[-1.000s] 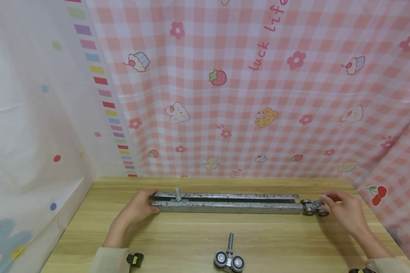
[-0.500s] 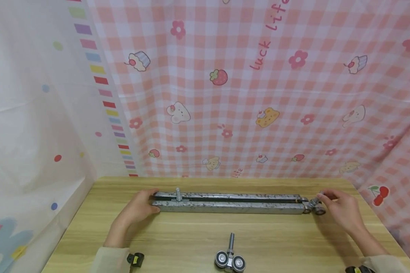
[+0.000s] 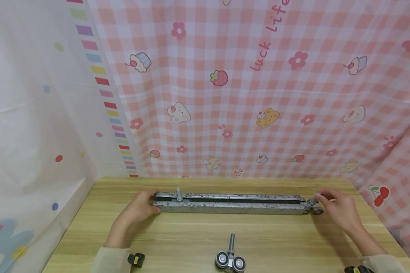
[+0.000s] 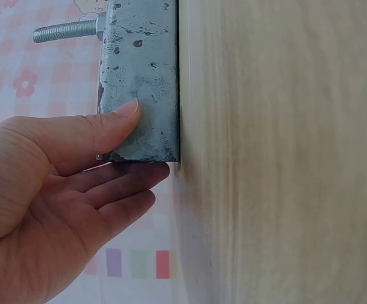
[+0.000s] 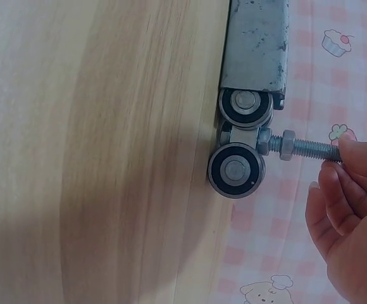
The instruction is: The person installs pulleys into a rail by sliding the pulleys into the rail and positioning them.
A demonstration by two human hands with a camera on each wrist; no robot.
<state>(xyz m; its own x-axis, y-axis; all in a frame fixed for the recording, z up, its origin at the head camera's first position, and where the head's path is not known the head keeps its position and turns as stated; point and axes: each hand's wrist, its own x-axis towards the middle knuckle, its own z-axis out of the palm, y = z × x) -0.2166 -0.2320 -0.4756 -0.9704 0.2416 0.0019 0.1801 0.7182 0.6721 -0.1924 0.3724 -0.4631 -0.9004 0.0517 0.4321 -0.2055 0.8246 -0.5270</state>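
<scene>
A grey, speckled metal track (image 3: 232,208) with a slot along its top lies across the table. My left hand (image 3: 141,206) grips its left end, thumb on the near side wall, as the left wrist view shows. A threaded bolt (image 3: 179,195) stands up out of the slot near that end. At the other end my right hand (image 3: 341,209) pinches the bolt tip of a roller trolley (image 5: 243,136) between thumb and fingers. One pair of its wheels is partly inside the track's opening; the outer pair sits outside, close over the table.
A second roller trolley (image 3: 230,261) lies on the wooden table (image 3: 177,239) near the front, its bolt pointing to the back. Behind the table hangs a pink checked cloth (image 3: 198,136), and a white cloth (image 3: 30,132) hangs at the left.
My right hand has moved left with the roller trolley, bringing its leading wheels from beside the track's right end into the opening. My left hand has stayed on the track's left end.
</scene>
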